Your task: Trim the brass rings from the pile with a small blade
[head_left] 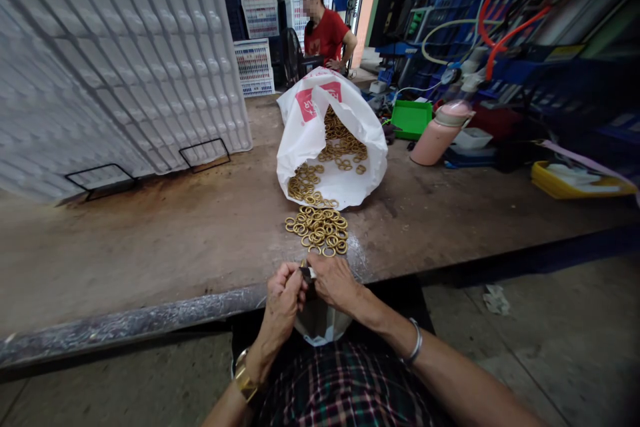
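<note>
My left hand and my right hand meet at the near edge of the worktable, both pinched round a small dark and metal part. A brass ring seems to sit at its top, too small to be sure. Just beyond my fingers lies a heap of brass rings on the table. Behind it a white plastic bag lies on its side, open towards me, with many more rings spilling out. A pale container rests in my lap under my hands.
A tall stack of white plastic trays leans at the back left. A pink bottle, a green tray and a yellow tray stand to the right. A person in a red shirt works at the far end.
</note>
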Demonstrator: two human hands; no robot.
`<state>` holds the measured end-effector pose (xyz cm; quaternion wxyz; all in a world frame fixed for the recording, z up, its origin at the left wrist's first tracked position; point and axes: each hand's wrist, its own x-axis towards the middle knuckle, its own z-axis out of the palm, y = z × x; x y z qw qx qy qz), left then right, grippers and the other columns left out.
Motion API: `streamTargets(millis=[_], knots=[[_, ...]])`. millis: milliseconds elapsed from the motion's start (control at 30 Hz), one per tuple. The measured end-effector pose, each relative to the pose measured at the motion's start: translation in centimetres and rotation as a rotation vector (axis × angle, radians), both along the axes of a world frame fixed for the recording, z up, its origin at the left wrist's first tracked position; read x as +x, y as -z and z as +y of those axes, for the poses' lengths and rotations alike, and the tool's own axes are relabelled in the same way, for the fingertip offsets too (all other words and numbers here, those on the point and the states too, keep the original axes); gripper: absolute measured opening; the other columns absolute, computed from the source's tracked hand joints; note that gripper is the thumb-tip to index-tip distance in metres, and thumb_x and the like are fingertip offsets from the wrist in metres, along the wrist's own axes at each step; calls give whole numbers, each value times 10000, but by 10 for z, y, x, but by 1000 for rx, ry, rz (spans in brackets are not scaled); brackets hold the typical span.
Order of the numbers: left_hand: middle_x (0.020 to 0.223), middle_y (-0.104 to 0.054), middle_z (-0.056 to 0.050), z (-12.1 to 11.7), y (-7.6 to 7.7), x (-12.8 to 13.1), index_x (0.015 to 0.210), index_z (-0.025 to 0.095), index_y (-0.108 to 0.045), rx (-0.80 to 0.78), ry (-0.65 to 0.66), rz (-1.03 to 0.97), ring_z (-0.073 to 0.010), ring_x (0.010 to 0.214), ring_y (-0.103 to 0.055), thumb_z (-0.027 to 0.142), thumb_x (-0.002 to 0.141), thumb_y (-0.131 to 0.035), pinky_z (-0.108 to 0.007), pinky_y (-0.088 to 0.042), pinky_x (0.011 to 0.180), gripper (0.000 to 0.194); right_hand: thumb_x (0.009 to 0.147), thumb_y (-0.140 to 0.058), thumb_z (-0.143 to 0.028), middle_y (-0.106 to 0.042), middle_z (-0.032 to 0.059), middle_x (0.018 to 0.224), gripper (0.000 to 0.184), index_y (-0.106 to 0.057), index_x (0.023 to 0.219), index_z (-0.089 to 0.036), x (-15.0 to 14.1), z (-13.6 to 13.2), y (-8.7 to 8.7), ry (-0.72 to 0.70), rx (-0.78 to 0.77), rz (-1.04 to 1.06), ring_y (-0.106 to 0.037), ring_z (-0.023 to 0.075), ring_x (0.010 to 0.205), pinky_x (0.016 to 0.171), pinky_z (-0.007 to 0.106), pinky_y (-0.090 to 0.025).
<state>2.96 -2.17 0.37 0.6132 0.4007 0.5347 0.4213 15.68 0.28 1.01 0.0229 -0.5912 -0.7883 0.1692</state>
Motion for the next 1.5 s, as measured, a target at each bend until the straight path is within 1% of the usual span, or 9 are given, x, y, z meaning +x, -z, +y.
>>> streamTargets(millis=[233,400,567,733,967,1067,1233,1433,1500], knots=[[545,-464,70,-2,-3,-10,729,173,-466,-54,-25,-211,-28,409,-367,415,740,-583,-140,-269,380,270,777,-408,-106,-652,122,917,249,-523,994,-147,-16,5,-7,13,39,-99,-624,217,782,635,272,-398],[559,-472,61,-9,-10,-19,784,166,-496,-99,3,-365,-29,412,-375,378,741,-607,-144,-263,369,244,803,-372,-103,-655,113,875,245,-516,994,-156,-19,33,-12,104,126,-138,-622,209,764,636,274,-413],[657,-541,19,-9,-3,-27,749,156,-482,-177,-38,-539,-37,463,-423,368,743,-614,-140,-282,375,250,831,-353,-137,-629,125,970,256,-515,1026,-168,-19,63,-18,87,214,-186,-616,207,786,639,281,-422],[749,-594,-41,-3,2,-33,756,129,-515,-188,-90,-576,-71,539,-492,351,720,-640,-148,-317,373,258,833,-338,-141,-642,126,927,276,-564,991,-153,-26,76,-13,48,173,-233,-626,218,759,600,284,-427],[688,-565,6,4,0,-38,860,160,-543,-250,-84,-714,-71,529,-507,275,671,-691,-137,-319,379,267,813,-370,-165,-654,112,887,250,-572,960,-155,-27,82,-5,88,191,-183,-620,221,769,615,289,-417],[701,-572,-7,6,2,-40,778,136,-540,-268,-107,-751,-76,566,-528,269,649,-710,-134,-334,394,251,789,-395,-164,-651,97,887,229,-559,948,-161,-24,80,-5,88,190,-158,-611,210,752,616,278,-399],[707,-585,-8,10,2,-36,725,146,-499,-217,-163,-665,-73,574,-532,241,639,-715,-131,-344,401,251,723,-434,-113,-629,64,900,278,-515,982,-175,-12,63,-2,21,235,-26,-578,179,797,668,258,-362],[585,-514,59,12,1,-20,944,183,-514,-65,-171,-339,-51,436,-436,407,682,-650,-138,-309,355,371,738,-442,-110,-614,22,813,193,-528,891,-190,-5,30,5,-74,284,282,-551,146,759,655,230,-338],[558,-487,64,11,3,-16,927,174,-532,-25,-133,-220,-48,421,-413,448,704,-612,-140,-300,353,362,739,-454,-118,-606,19,778,160,-533,860,-189,-6,22,8,-79,276,343,-543,143,727,632,228,-335]])
